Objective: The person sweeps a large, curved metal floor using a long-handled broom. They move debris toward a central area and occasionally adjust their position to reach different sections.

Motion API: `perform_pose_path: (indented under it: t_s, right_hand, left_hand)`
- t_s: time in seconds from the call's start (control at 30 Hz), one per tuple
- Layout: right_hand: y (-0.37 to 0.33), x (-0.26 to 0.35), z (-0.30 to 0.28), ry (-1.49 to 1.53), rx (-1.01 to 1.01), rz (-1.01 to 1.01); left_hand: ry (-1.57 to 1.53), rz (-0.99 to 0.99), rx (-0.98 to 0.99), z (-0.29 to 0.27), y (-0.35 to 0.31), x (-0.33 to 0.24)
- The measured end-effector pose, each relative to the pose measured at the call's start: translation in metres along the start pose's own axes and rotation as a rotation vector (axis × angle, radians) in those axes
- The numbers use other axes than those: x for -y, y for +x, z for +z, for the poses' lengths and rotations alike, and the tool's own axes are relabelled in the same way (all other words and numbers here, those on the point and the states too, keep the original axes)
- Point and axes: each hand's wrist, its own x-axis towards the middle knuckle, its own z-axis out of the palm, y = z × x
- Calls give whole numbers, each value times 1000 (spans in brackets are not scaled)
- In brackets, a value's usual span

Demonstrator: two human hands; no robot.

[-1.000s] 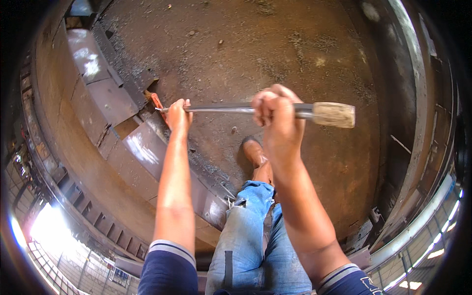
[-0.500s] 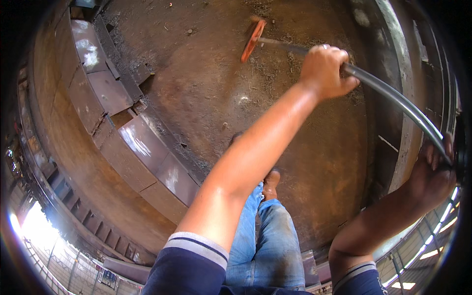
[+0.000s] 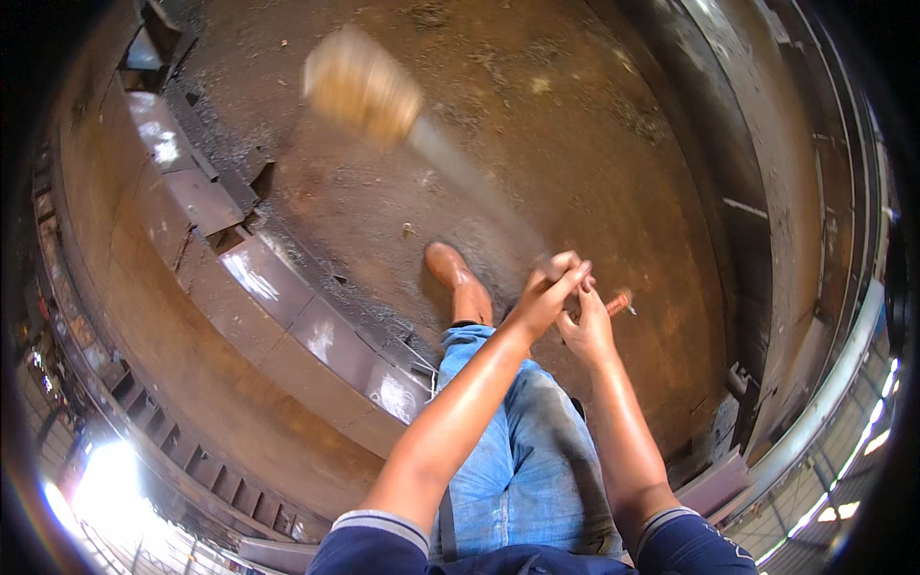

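Observation:
A long-handled broom slants up and away to the left in front of my legs. Its tan bristle head (image 3: 364, 84) is smeared by motion at the upper left, and the grey pole (image 3: 470, 177) is blurred as well. My left hand (image 3: 544, 299) is wrapped round the pole near its close end. Right against it, my right hand (image 3: 586, 324) is closed on the same handle, partly overlapped by the left. An orange-brown handle tip (image 3: 620, 303) sticks out beyond my right hand.
Brown, dusty floor (image 3: 575, 144) with bits of debris lies beneath. A curving row of rusty metal plates (image 3: 278, 283) with bright scuffed patches runs along my left. On the right, dark metal walls (image 3: 767, 192) curve past. My brown shoe (image 3: 448, 265) stands on the floor.
The broom's head has swung to the left and turned to show its bristles. My hands have come together close to my body; the right came in from the far right. One foot shows farther forward.

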Motion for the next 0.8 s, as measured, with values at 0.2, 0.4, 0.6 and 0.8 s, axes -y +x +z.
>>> perform_pose_path:
  t_s: [0.2,0.4,0.6,0.8]
  right_hand:
    - [-112,-209,37,-399,285,377]
    - [-3,-111,116,124,79,379]
    - [130,60,121,689,-24,8]
    - [5,15,32,35,26,-210]
  left_hand:
    - [-171,248,-122,-13,-97,59]
    - [478,587,-278,52,-159,-49]
    - [1358,1063,7,96,-213,-105]
    - [2224,497,-449,155,-256,-187]
